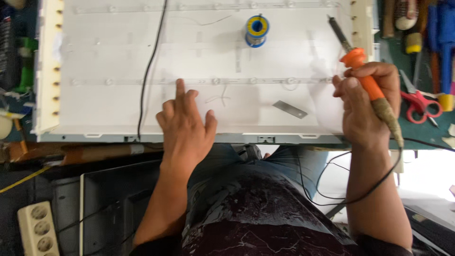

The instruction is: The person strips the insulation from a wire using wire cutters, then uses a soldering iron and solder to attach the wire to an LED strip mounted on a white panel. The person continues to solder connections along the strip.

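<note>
Gripping an orange-handled soldering iron [367, 78], the right hand [367, 106] is wrapping its fingers tightly round the grip, with the metal tip pointing up and away from the hand and the black cord [360, 189] trailing down past the wrist. The left hand [187, 125] is resting palm down on the white panel [113, 52], fingers spread and holding nothing, its index finger reaching up to a pale strip [142, 81] that is running across the panel between the two hands. A thin loose wire [219, 97] is lying just right of the left fingertips. Between the hands, nearer the right one, a small grey metal blade [290, 109] is lying flat on the panel. Farther ahead of both hands a blue and yellow solder spool [257, 31] is standing. A black cable [149, 71] is crossing the panel left of the left hand. Red scissors [419, 104] are lying just right of the right hand.
</note>
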